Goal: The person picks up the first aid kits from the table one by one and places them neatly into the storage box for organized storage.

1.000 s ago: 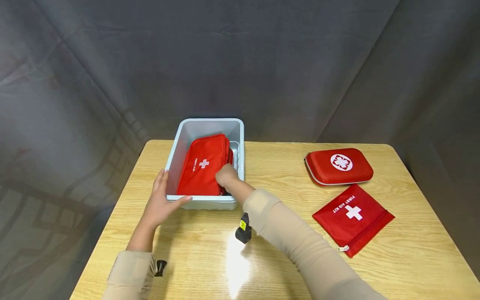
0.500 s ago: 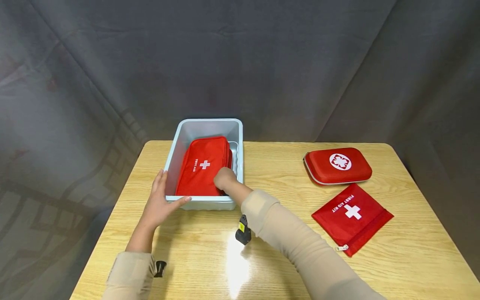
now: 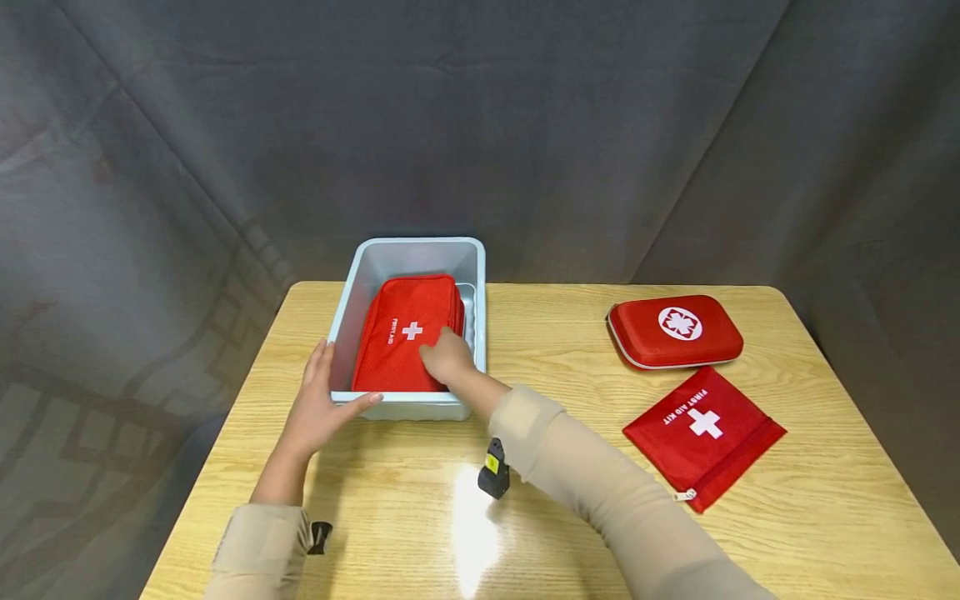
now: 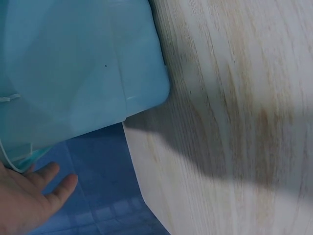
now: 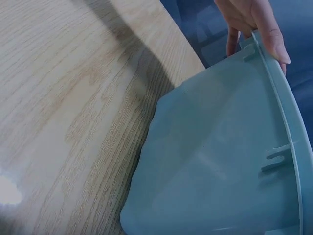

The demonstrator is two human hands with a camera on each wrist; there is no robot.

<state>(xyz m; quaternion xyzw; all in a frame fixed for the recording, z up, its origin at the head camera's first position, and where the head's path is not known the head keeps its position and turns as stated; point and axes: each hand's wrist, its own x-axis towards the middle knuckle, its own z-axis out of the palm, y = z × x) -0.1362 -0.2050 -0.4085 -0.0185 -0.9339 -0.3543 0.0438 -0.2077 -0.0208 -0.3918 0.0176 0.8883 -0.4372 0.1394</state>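
Observation:
A red first aid pouch (image 3: 397,333) with a white cross lies inside the grey-blue plastic bin (image 3: 480,275). More red shows along its right edge, though I cannot tell whether that is a second item. My right hand (image 3: 450,358) reaches over the bin's near right corner and touches the pouch's near right part; its fingertips are mostly hidden. My left hand (image 3: 315,408) rests at the near left corner, fingers extended along the outer side and thumb across the near rim. In the right wrist view, the left thumb (image 5: 274,41) lies at the bin's rim.
On the wooden table (image 3: 555,350), a red hard-shell first aid case (image 3: 675,332) sits to the right. A flat red first aid kit pouch (image 3: 705,437) lies just in front of it. A grey curtain (image 3: 555,150) hangs behind the table.
The pouch in the bin has shifted slightly towards me. My right hand has moved a little left over its near right part. My left hand stays at the corner.

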